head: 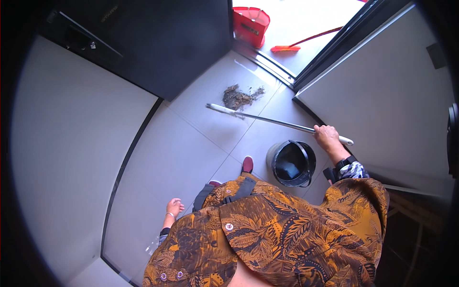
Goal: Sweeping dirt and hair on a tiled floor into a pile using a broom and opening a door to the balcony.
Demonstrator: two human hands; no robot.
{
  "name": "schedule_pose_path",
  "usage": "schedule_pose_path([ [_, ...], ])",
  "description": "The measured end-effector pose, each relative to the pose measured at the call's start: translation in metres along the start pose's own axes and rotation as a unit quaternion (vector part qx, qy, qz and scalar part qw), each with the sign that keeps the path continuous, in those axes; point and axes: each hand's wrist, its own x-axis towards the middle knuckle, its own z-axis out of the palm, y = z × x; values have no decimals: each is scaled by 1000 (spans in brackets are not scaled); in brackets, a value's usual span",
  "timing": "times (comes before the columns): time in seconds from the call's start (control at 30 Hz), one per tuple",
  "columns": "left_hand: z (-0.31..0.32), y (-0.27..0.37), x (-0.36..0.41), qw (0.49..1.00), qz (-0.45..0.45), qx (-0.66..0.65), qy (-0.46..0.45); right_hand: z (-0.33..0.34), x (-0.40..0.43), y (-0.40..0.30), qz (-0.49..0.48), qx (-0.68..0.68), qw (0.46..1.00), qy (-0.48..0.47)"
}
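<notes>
My right hand (pixel 326 136) grips the metal pole of a long-handled floor tool (pixel 283 123), close to its white end grip. The tool's narrow white head (pixel 222 108) is low at the near edge of a heap of brown dirt (pixel 238 97) on the floor tiles. It is seen edge-on, so I cannot tell if it is a broom or a squeegee. A black bucket (pixel 275 158) stands below my right hand, with a pale bluish thing (pixel 289 169), perhaps a cloth, inside. My left hand (pixel 174 207) hangs at my side, holding nothing, its fingers loosely bent and partly apart.
A dark door (pixel 172 43) stands open at the upper left. Across the metal door track (pixel 274 66) are a red bag (pixel 251 27) and an orange-red broom (pixel 286 48). Pale walls (pixel 82 118) flank the tiled floor (pixel 193 143). My shoe (pixel 247 164) is near the bucket.
</notes>
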Motion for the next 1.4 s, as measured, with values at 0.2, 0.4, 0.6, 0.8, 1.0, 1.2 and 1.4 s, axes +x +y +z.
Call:
schedule_pose_path([
  [0.2, 1, 51, 22, 998, 68, 12, 4, 28, -5, 18, 67, 126, 989, -41],
  [0.4, -9, 67, 14, 996, 83, 42, 13, 52, 1, 17, 128, 223, 966, 17],
  [0.6, 3, 60, 7, 984, 70, 164, 29, 84, 36, 32, 165, 287, 943, 45],
  [0.8, -101, 100, 13, 975, 160, 112, 110, 66, 76, -11, 235, 422, 875, 32],
  [1.0, -117, 150, 7, 957, 218, 152, 118, 154, 93, 2, 298, 483, 820, 68],
  [1.2, -106, 149, 27, 972, 149, 168, 63, 129, 9, -3, 304, 467, 830, 24],
  [1.4, -104, 159, 55, 975, 124, 183, 40, 135, -2, -8, 304, 499, 809, 58],
])
